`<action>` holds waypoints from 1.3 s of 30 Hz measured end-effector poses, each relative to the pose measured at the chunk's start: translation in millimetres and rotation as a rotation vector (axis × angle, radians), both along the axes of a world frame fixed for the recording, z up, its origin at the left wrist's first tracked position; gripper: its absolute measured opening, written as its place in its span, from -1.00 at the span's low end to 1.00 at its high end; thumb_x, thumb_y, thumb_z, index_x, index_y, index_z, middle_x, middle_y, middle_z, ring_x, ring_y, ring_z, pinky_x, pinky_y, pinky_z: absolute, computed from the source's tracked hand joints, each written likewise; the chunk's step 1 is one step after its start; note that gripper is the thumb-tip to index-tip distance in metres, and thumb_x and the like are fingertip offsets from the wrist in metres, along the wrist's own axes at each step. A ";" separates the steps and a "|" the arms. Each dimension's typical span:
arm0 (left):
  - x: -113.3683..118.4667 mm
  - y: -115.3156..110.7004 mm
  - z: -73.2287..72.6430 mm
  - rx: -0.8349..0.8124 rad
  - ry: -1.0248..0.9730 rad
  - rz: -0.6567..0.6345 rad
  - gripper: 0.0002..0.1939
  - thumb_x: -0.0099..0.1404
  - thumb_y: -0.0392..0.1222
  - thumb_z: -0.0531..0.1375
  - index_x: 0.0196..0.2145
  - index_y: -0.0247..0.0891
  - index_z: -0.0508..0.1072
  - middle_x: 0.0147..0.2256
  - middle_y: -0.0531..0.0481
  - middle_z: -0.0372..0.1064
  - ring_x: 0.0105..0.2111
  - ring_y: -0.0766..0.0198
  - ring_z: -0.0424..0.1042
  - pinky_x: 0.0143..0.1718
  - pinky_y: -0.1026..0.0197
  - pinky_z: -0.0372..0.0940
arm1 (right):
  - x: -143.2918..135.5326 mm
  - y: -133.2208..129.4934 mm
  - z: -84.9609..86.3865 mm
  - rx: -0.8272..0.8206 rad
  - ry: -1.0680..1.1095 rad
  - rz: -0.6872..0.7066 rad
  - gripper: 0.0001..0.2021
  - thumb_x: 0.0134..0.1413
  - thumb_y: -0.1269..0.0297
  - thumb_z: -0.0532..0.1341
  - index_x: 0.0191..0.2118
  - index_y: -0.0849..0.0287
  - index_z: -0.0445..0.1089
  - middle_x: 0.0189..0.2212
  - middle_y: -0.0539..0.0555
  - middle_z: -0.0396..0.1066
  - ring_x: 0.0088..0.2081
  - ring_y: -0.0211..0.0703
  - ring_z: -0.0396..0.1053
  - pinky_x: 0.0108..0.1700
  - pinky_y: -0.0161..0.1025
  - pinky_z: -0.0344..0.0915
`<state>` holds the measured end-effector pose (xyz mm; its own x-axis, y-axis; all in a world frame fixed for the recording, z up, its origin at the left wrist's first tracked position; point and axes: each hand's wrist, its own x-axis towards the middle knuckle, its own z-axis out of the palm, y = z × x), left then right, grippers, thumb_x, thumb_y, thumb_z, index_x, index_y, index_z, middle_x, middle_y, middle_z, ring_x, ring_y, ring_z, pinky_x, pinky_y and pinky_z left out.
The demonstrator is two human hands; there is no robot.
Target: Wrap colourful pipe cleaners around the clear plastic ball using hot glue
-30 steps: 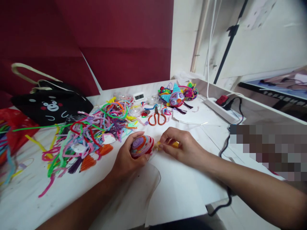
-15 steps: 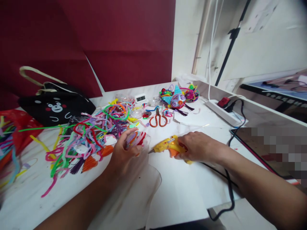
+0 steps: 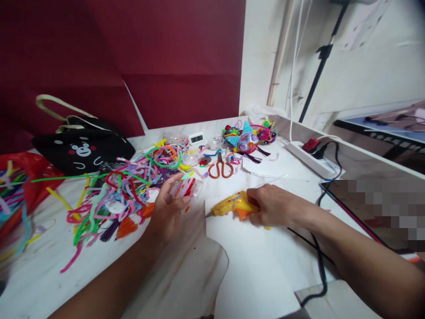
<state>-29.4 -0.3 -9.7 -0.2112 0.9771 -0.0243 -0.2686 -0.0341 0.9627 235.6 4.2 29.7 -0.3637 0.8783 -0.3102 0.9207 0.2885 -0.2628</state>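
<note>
Tabletop (image 3: 195,221) shows through the gap between left hand (image 3: 168,212) and glue gun (image 3: 234,204).

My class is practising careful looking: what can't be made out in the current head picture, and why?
Head view: handle of the yellow glue gun, covered by the right hand.
Head view: left side of the colourful piece, partly hidden by the left hand.
Head view: far left of the red bag, cut off by the picture's edge.
Head view: digits on the white display, too small to read.

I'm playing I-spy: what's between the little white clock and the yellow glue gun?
The head view shows orange-handled scissors between the clock and the glue gun, plus small colourful bits.
</note>
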 end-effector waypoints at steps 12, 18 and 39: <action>-2.5 3.4 0.9 0.056 -0.052 0.078 -0.25 -0.19 -0.28 0.55 0.02 -0.19 0.54 -0.35 0.12 0.60 -0.47 0.30 0.48 -0.49 0.31 0.30 | -2.0 7.0 7.8 0.107 0.214 -0.098 -0.79 0.09 0.19 0.35 -0.19 0.19 0.50 -0.30 0.18 0.58 -0.31 -0.02 0.41 -0.28 -0.15 0.20; -3.0 2.6 1.2 0.026 -0.024 0.081 -0.29 -0.17 -0.27 0.53 0.01 -0.15 0.55 -0.37 0.17 0.61 -0.50 0.35 0.44 -0.49 0.33 0.30 | 17.6 11.0 -3.2 0.001 0.686 -0.179 -0.81 -0.05 0.23 0.33 -0.26 0.12 0.43 -0.34 0.06 0.51 -0.32 -0.07 0.41 -0.27 -0.17 0.29; 1.6 -2.3 -1.5 -0.041 -0.027 0.007 -0.34 -0.14 -0.22 0.57 -0.02 -0.15 0.61 -0.47 0.16 0.52 -0.54 0.34 0.37 -0.53 0.31 0.21 | 11.7 -0.3 -31.0 0.052 1.208 -0.200 -0.55 0.15 -0.18 0.49 -0.23 0.09 0.43 -0.45 -0.03 0.47 -0.53 -0.23 0.41 -0.48 -0.24 0.39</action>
